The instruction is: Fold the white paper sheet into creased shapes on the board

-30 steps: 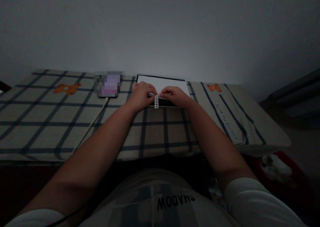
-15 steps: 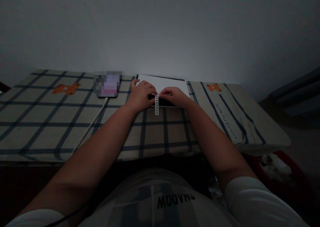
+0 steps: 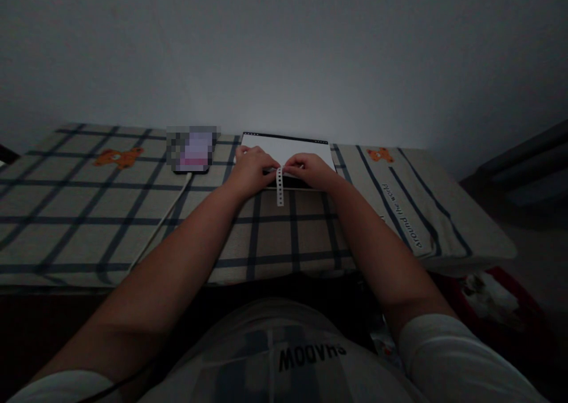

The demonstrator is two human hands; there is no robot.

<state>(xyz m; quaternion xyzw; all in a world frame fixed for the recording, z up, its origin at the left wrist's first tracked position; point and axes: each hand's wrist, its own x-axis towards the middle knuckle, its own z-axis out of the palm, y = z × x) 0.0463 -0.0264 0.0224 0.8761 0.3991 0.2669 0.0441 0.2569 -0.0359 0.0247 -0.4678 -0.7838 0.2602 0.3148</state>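
A narrow white paper strip [image 3: 280, 191] with a row of dark holes hangs down over the near edge of a white sheet. The strip's upper end is between the fingertips of my left hand [image 3: 251, 170] and my right hand [image 3: 309, 170], both closed in a pinch. The white sheet [image 3: 290, 147] lies on a dark backing with small holes along its far edge. My left hand rests over the sheet's left part, and my right hand over its right part. The fingers hide exactly how the strip is gripped.
A phone [image 3: 195, 150], partly pixelated, lies to the left with a white cable [image 3: 164, 218] running toward me. A checked tablecloth [image 3: 275, 237] with bear prints covers the table, which meets a grey wall [image 3: 284, 54]. Something red and white [image 3: 492, 299] is below on the right.
The raised fingers of my left hand have drawn in, showing more of the sheet's far left corner. The strip's hanging end has shifted slightly right and down. My right hand is nearly still.
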